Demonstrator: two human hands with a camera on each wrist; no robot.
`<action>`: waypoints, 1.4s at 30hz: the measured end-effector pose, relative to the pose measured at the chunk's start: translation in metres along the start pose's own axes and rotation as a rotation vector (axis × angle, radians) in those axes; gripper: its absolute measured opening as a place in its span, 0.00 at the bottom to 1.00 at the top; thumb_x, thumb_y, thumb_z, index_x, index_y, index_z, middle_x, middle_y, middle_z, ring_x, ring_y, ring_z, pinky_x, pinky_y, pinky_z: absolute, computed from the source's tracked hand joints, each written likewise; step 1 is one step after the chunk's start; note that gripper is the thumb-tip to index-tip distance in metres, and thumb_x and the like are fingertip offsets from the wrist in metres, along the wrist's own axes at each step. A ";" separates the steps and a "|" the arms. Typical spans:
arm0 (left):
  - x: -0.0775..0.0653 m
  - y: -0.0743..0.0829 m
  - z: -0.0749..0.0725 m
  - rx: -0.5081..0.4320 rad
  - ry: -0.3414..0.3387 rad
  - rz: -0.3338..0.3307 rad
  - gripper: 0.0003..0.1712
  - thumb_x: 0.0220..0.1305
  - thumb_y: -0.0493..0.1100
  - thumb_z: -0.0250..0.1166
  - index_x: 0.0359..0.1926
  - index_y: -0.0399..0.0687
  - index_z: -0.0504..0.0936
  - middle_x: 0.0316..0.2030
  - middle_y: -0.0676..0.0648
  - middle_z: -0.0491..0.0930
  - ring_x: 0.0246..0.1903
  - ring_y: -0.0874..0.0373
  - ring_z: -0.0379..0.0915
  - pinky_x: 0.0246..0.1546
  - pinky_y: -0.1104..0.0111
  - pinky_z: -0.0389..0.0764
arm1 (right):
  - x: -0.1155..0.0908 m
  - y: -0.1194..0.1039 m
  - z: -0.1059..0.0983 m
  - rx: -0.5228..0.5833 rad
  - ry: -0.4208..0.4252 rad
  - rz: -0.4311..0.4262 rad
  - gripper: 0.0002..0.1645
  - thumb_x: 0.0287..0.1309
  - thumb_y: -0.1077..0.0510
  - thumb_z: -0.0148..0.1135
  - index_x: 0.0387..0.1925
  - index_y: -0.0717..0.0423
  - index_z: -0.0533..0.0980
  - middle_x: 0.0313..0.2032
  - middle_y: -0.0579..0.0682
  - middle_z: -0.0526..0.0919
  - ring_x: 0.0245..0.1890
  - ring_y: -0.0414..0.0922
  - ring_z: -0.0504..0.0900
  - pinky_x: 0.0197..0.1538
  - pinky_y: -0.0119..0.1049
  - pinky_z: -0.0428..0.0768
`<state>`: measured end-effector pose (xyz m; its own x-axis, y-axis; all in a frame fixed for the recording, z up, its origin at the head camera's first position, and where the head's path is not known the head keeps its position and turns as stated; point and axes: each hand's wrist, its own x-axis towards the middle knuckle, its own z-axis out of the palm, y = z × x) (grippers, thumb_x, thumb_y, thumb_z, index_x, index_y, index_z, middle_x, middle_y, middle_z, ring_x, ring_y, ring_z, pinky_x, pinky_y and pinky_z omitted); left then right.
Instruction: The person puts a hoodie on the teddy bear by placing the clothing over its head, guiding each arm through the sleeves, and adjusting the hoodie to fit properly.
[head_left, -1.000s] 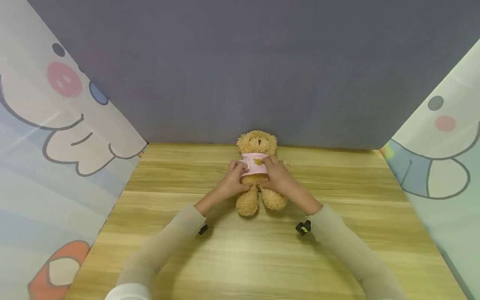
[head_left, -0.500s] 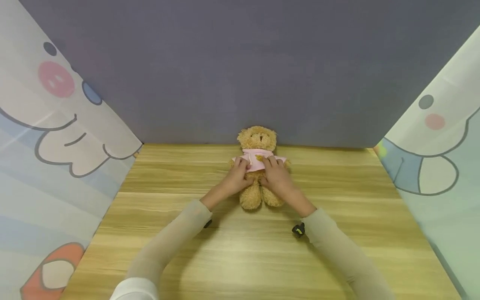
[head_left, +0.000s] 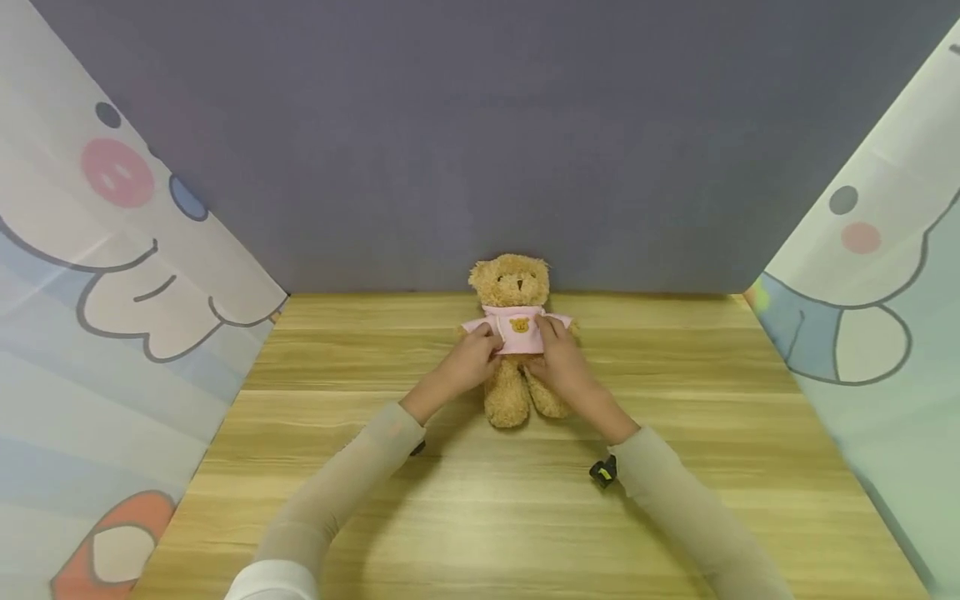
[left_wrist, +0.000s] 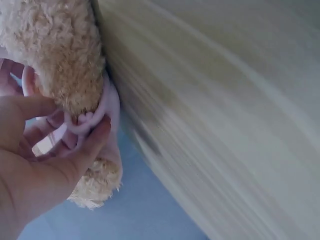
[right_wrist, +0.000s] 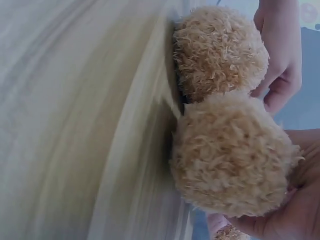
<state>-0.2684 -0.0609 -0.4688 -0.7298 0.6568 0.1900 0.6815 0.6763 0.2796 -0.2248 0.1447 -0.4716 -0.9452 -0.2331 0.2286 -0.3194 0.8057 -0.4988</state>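
A tan teddy bear (head_left: 513, 283) sits at the back of the table, its back toward the dark wall and its legs toward me. It wears a pink shirt (head_left: 517, 343) with a small bear patch on the chest. My left hand (head_left: 471, 358) pinches the shirt's lower left side; the left wrist view shows its thumb (left_wrist: 92, 147) at the pink hem. On the other side, my right hand (head_left: 564, 362) grips the shirt, fingertips beside the patch and thumb low by the belly. In the right wrist view, the bear's furry feet (right_wrist: 232, 157) hide most of that grip.
The wood-grain table (head_left: 480, 517) ends at a dark grey wall (head_left: 480, 150) right behind the bear. Cartoon-printed sheets (head_left: 112, 317) stand along the left and right sides. A small black device (head_left: 603, 472) shows at the right cuff.
The shirt's hem sits lower over the belly, and the patch shows in full. Both of the bear's sleeves are visible now. The head view has shifted slightly.
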 end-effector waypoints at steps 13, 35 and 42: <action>-0.012 -0.010 0.001 -0.093 -0.035 0.032 0.10 0.68 0.34 0.63 0.28 0.43 0.77 0.38 0.45 0.76 0.36 0.56 0.71 0.37 0.67 0.76 | 0.001 0.003 0.007 -0.040 0.017 -0.070 0.51 0.51 0.71 0.72 0.74 0.72 0.57 0.70 0.70 0.63 0.69 0.65 0.66 0.71 0.63 0.61; 0.009 -0.039 -0.033 -0.226 0.036 -0.256 0.18 0.71 0.39 0.65 0.59 0.42 0.79 0.58 0.41 0.75 0.47 0.47 0.80 0.47 0.60 0.82 | 0.003 -0.012 0.007 -0.072 0.004 -0.040 0.49 0.55 0.69 0.69 0.76 0.64 0.58 0.72 0.66 0.61 0.70 0.66 0.65 0.71 0.68 0.57; 0.026 -0.049 -0.036 0.060 -0.048 -0.129 0.09 0.73 0.44 0.64 0.48 0.48 0.85 0.50 0.45 0.77 0.45 0.51 0.78 0.42 0.61 0.82 | 0.004 -0.011 0.007 -0.071 -0.019 -0.035 0.48 0.57 0.69 0.68 0.77 0.63 0.57 0.73 0.66 0.61 0.72 0.63 0.63 0.70 0.67 0.58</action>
<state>-0.3226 -0.0886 -0.4438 -0.8089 0.5774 0.1107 0.5855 0.7739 0.2413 -0.2253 0.1312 -0.4710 -0.9350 -0.2715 0.2283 -0.3471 0.8333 -0.4303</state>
